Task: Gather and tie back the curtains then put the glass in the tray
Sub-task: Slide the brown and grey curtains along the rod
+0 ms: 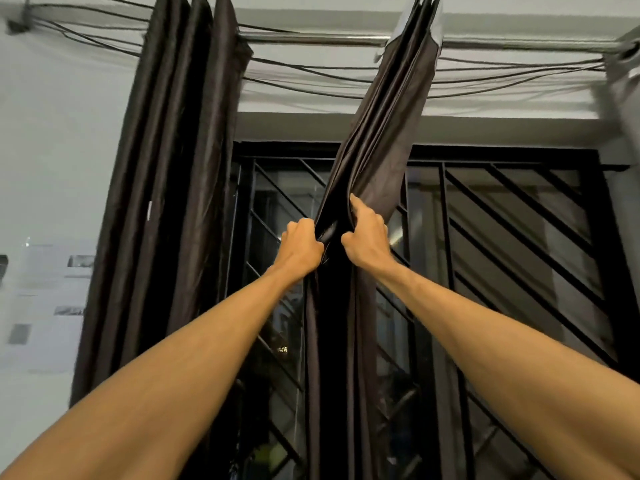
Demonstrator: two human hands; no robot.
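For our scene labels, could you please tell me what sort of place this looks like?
Most likely a room in a home: dark curtains hang from a metal rod over a window fitted with a black diagonal grille.

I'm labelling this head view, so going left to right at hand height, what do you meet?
First the papers on the wall → left curtain, hanging bunched → left hand → gathered curtain gripped by both hands → right hand → window grille.
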